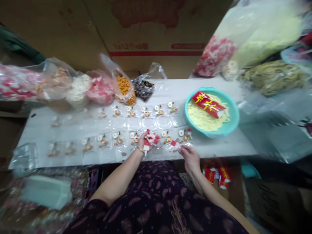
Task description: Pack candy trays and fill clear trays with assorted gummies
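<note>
My left hand (142, 143) is closed around a bunch of small red-and-white toy popsicles (152, 137) above the table's near edge. To its right, my right hand (191, 158) pinches a single red-and-white toy popsicle (174, 143) by its pale end, over the near row of packets. Two rows of transparent plastic packets (118, 139) lie beneath and beyond my hands. Most show a round white fried-egg piece (181, 133) and a small multicoloured piece (186, 137). Another red-and-white popsicle (189, 131) rests in the packet at the right end.
A turquoise basin (232, 122) holds pale yellow strips and red fries cartons (209, 104). Along the back stand bags of orange bits (123, 85), dark bits (145, 90) and pink pieces (99, 91). More red cartons (223, 175) lie below the table's front edge. Large cardboard boxes (156, 39) rise behind.
</note>
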Motion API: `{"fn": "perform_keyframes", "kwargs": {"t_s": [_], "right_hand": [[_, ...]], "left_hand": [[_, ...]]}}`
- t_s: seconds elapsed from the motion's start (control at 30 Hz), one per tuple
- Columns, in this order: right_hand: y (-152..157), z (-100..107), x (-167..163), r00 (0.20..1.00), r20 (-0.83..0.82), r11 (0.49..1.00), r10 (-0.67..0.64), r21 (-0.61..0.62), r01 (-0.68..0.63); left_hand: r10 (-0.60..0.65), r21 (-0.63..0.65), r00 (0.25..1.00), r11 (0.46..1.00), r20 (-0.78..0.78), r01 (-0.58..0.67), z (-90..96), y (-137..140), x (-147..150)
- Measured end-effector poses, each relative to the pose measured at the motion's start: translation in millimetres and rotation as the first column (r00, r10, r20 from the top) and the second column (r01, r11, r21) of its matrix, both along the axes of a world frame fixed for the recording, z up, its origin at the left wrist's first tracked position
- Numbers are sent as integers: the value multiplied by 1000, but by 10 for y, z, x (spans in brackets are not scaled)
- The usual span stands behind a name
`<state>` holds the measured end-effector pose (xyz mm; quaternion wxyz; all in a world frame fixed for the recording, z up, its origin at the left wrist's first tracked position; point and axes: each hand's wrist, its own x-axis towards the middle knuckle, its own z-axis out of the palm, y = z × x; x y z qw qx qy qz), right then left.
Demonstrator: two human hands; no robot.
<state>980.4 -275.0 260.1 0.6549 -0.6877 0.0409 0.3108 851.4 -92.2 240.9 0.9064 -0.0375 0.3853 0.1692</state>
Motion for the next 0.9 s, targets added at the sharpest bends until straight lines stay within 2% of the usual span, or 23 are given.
{"fn": "perform_keyframes", "kwargs": {"t_s": [0.1, 0.2, 0.33, 0.43, 0.5, 0.53, 0.57, 0.6, 0.67, 0.7, 0.77, 0.8, 0.83, 0.87, 0.9], "right_hand": [[-91, -234, 163, 973, -145, 983, -181, -34, 178], [63, -420, 228, 971, -133, 979, -198, -66, 191], [408, -601, 209, 987, -79, 987, -142, -84, 135], [470, -628, 200, 996, -42, 990, -73, -121, 67], [405, -559, 191, 991, 109, 981, 75, -184, -54], [365, -500, 175, 955, 228, 962, 190, -236, -135], [332, -426, 146, 881, 350, 930, 320, -293, -221], [316, -342, 100, 772, 456, 888, 443, -344, -307], [348, -156, -38, 513, 597, 783, 616, -396, -480], [395, -65, -126, 367, 647, 711, 669, -411, -571], [526, 89, -314, 42, 713, 535, 700, -485, -692], [596, 143, -401, -102, 716, 455, 691, -540, -708], [658, 178, -476, -207, 706, 398, 677, -588, -704], [705, 193, -536, -263, 699, 374, 665, -616, -693], [732, 191, -579, -277, 705, 377, 653, -619, -689]], "left_hand": [[-4, 22, 999, 1000, -39, 5, -1, 12, -31], [19, 46, 995, 999, -94, -15, 44, 11, -61], [35, 57, 990, 998, -139, -27, 105, 21, -98], [46, 53, 987, 998, -155, -38, 125, 24, -127], [64, 54, 986, 997, -152, -56, 127, 19, -137], [76, 59, 986, 996, -147, -68, 126, 15, -136], [87, 65, 986, 995, -144, -78, 123, 11, -130], [89, 69, 985, 994, -147, -79, 118, 8, -119], [83, 68, 983, 995, -165, -72, 99, 1, -80], [78, 63, 981, 996, -176, -68, 85, -4, -54], [70, 54, 980, 997, -186, -61, 52, -22, 4], [73, 56, 980, 996, -185, -64, 37, -35, 32], [76, 59, 980, 996, -182, -66, 25, -49, 56], [75, 62, 981, 996, -178, -65, 16, -62, 73], [73, 61, 982, 996, -172, -63, 11, -73, 79]]}}
